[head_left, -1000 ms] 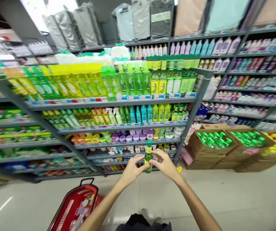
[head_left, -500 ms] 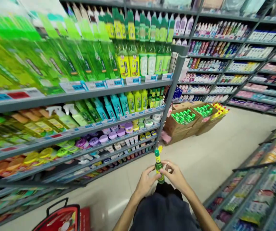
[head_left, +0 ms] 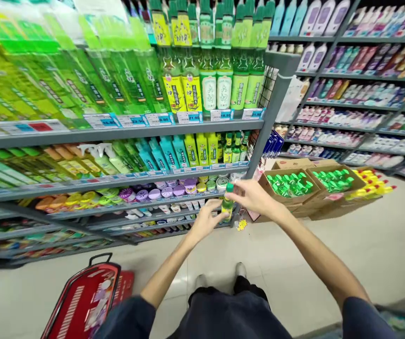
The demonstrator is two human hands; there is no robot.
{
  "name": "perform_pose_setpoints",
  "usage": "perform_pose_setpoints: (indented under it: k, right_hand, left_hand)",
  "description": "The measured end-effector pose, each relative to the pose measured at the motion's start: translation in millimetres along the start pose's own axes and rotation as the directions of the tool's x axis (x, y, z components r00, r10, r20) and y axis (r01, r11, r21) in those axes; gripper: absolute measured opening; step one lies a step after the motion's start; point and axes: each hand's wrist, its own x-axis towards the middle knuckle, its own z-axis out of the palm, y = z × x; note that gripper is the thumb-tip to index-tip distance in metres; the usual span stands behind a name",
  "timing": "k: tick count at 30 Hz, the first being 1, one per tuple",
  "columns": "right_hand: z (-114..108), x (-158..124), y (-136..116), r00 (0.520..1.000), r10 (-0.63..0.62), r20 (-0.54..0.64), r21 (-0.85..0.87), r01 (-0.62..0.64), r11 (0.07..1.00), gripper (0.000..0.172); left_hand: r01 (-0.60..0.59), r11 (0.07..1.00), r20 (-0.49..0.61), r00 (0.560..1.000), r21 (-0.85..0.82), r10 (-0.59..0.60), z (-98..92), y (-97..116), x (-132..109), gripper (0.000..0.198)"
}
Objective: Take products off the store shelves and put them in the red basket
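Observation:
A small green glass bottle [head_left: 227, 206] with a green cap and a yellow label stands upright between my two hands, out in front of the shelf's right end. My left hand [head_left: 207, 218] is closed around its lower part from the left. At the top, my right hand [head_left: 253, 197] grips the bottle by its cap, thumb and fingers pinched. Similar small green bottles [head_left: 235, 149] stand on the shelf just behind and above, at the right end of the row.
Tall green and yellow bottles [head_left: 181, 89] line the upper shelf, above price tags. A grey shelf post [head_left: 272, 108] rises at the right. Cartons [head_left: 294, 200] of green-capped bottles stand on the floor beyond it. A red shopping basket [head_left: 78, 301] is at the lower left.
My hands have raised the bottle forward and away from my body, close to the shelf. My right hand has moved up to the cap. The view has turned toward the shelf.

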Motion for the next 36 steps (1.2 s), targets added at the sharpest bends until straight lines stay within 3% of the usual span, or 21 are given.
perform_pose_setpoints:
  k: [3, 6, 9, 13, 22, 27, 36]
  right_hand:
    - [-46.6, 39.8, 21.3, 0.992, -0.126, -0.015, -0.092, 0.125, 0.988, 0.034]
    - [-73.7, 74.8, 35.5, 0.974, -0.221, -0.037, -0.165, 0.212, 0.963, 0.028]
    - [-80.4, 98.9, 46.5, 0.96, -0.27, -0.066, -0.201, 0.253, 0.946, 0.019]
    - [-71.4, 117.4, 62.7, 0.952, -0.29, -0.099, -0.2, 0.266, 0.943, 0.015]
    - [-55.1, 136.2, 86.1, 0.93, -0.341, -0.139, -0.228, 0.305, 0.925, 0.015]
    - [-53.0, 140.9, 90.9, 0.919, -0.368, -0.14, -0.247, 0.327, 0.912, 0.015]
    - [-56.0, 145.5, 92.1, 0.931, -0.338, -0.138, -0.278, 0.291, 0.915, 0.015]
  left_hand:
    - [0.008, 0.998, -0.165, 0.986, 0.065, 0.003, 6.3, 19.7, 56.2, 0.049]
    - [0.005, 0.994, -0.333, 0.942, 0.114, 0.033, -1.7, 30.5, 97.4, 0.049]
    - [0.031, 0.993, -0.442, 0.897, 0.113, 0.022, -14.5, 33.8, 123.7, 0.039]
    - [0.086, 0.993, -0.499, 0.866, 0.085, -0.032, -22.1, 34.2, 146.4, 0.044]
    - [0.107, 0.99, -0.491, 0.87, 0.092, -0.049, -22.6, 30.7, 163.7, 0.046]
    - [0.125, 0.988, -0.49, 0.87, 0.094, -0.064, -25.4, 25.4, 166.9, 0.038]
    - [0.084, 0.993, -0.469, 0.883, 0.087, -0.034, -24.5, 13.1, 169.7, 0.041]
